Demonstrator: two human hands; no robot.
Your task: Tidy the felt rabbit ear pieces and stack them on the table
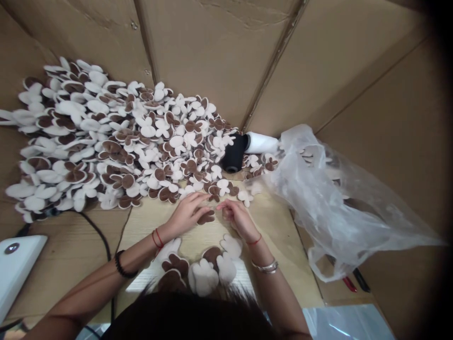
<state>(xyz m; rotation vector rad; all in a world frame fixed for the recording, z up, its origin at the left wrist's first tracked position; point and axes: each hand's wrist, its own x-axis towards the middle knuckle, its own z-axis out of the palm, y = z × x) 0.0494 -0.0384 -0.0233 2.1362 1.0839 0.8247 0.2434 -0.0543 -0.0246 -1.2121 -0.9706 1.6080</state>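
My left hand (186, 215) is over the board with fingers stretched out and the thumb apart from them. Just below its thumb shows a brown bunny-shaped fabric piece (205, 217), partly covered by the hand. Facing it, my right hand (239, 218) has curled fingers and a thumb drawn in near the index finger; anything pinched there is too small to make out. Nearer to me lie several loose pieces, among them a white one (203, 277) and a brown one (176, 264). My head hides part of this group.
A large heap of brown-and-white pieces (116, 137) fills the back left against cardboard walls (212, 52). Beside it are a black thread cone (233, 153) and a white one (262, 142). A clear plastic bag (311, 189) spreads at right; a white device (21, 269) stands left.
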